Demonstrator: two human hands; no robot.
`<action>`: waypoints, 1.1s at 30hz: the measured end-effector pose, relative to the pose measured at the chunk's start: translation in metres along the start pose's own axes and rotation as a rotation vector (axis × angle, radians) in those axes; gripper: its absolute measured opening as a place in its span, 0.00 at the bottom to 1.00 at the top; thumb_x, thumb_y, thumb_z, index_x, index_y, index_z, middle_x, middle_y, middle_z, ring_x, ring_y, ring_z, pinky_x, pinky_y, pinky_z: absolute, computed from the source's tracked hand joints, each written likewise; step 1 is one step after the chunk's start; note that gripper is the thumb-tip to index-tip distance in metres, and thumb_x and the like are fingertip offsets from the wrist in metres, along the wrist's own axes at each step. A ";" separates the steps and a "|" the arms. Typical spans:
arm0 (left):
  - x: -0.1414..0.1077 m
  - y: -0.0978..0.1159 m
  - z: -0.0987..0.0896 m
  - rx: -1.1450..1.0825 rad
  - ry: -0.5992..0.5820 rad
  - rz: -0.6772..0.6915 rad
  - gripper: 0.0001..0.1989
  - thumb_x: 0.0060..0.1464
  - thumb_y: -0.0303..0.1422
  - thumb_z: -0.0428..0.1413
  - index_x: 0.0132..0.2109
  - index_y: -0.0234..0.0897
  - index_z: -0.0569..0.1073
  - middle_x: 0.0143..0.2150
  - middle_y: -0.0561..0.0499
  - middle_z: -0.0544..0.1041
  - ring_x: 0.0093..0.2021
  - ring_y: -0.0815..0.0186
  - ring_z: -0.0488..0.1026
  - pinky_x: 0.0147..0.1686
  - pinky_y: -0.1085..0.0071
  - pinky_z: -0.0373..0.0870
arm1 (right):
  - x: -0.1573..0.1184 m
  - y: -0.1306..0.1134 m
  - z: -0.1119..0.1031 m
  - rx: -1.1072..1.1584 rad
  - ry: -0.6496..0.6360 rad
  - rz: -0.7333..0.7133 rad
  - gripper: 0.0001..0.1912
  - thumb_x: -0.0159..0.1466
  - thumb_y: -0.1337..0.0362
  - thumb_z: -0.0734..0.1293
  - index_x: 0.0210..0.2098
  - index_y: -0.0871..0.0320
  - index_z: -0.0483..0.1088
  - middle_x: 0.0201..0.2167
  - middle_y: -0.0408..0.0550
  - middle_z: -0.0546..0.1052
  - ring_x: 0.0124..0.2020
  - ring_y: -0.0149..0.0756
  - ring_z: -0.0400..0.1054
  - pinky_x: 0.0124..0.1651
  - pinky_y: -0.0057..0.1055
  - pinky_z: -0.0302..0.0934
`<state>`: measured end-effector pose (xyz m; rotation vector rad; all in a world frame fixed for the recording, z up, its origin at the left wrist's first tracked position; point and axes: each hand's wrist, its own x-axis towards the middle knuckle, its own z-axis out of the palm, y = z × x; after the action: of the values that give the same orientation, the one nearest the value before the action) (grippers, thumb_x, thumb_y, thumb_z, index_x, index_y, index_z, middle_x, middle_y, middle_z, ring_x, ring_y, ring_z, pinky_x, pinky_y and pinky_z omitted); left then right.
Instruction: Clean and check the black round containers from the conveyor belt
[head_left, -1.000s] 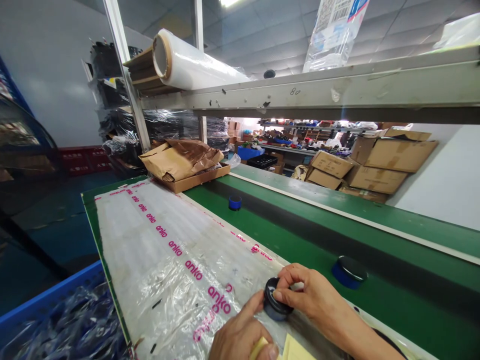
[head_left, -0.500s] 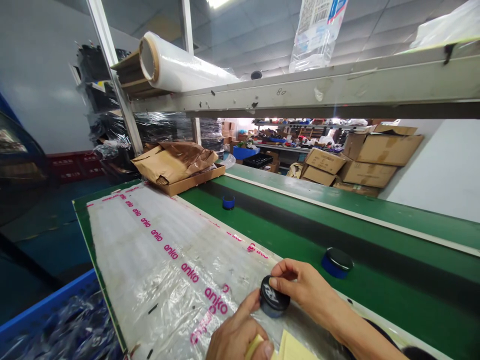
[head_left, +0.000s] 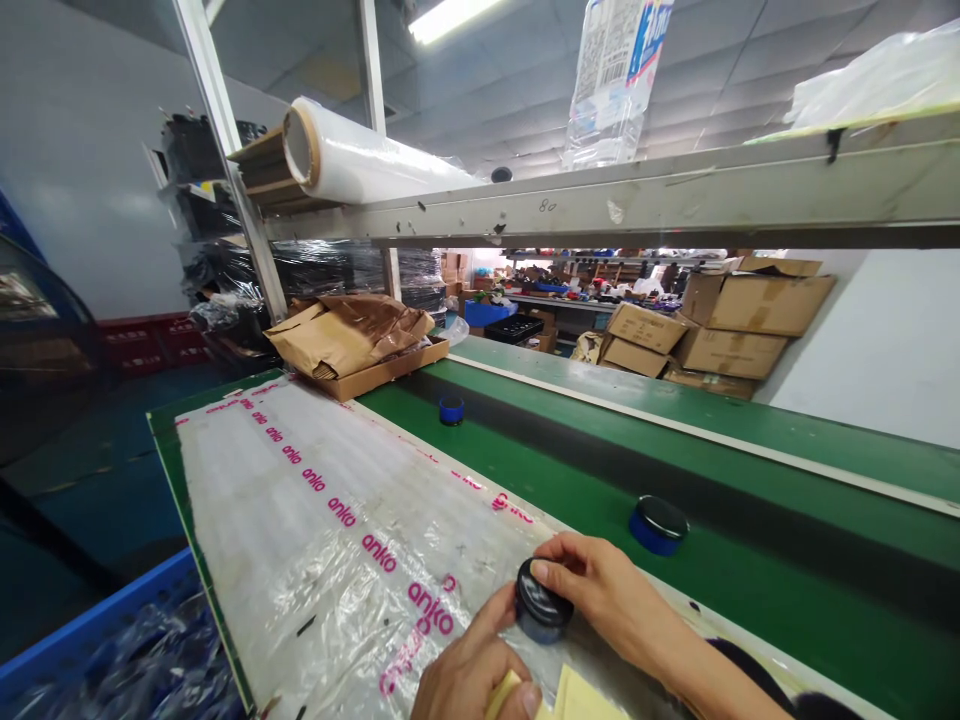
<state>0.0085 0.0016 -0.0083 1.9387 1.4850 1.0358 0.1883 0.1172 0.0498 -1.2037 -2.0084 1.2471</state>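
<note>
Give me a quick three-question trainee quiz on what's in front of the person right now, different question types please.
1. True or false: the right hand grips the black-lidded jar on the plastic sheet.
2. Multiple choice: how many blue jars sit on the green conveyor belt? A) none B) two C) four
3. Fill in: the left hand pinches something coloured ____.

Key
1. True; its fingers rest on the lid.
2. B: the nearer blue jar and the far blue jar.
3. Yellow: the yellow pad, beside the yellow sheets.
</note>
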 end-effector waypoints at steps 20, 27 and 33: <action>-0.002 0.003 -0.004 -0.113 0.173 -0.126 0.12 0.59 0.34 0.56 0.49 0.43 0.77 0.57 0.45 0.76 0.57 0.58 0.74 0.57 0.61 0.71 | -0.031 0.010 -0.009 -0.425 -0.095 -0.288 0.40 0.55 0.66 0.64 0.67 0.58 0.60 0.68 0.53 0.62 0.67 0.46 0.56 0.68 0.43 0.50; -0.003 0.011 0.004 -0.063 0.325 -0.105 0.17 0.48 0.29 0.60 0.47 0.44 0.77 0.55 0.48 0.77 0.54 0.58 0.75 0.55 0.63 0.72 | -0.044 0.008 -0.015 -0.775 0.111 -0.233 0.30 0.55 0.61 0.68 0.58 0.57 0.71 0.54 0.57 0.76 0.56 0.56 0.67 0.63 0.54 0.53; 0.014 0.025 -0.038 0.133 0.237 -0.132 0.13 0.60 0.37 0.53 0.51 0.45 0.75 0.64 0.47 0.69 0.63 0.56 0.68 0.62 0.56 0.67 | -0.066 0.007 -0.059 -0.780 0.209 -0.045 0.36 0.60 0.44 0.66 0.62 0.55 0.67 0.57 0.56 0.75 0.60 0.60 0.64 0.66 0.59 0.47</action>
<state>-0.0050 0.0053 0.0371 1.8262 1.8274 1.1653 0.2683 0.0881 0.0742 -1.5217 -2.4085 0.2614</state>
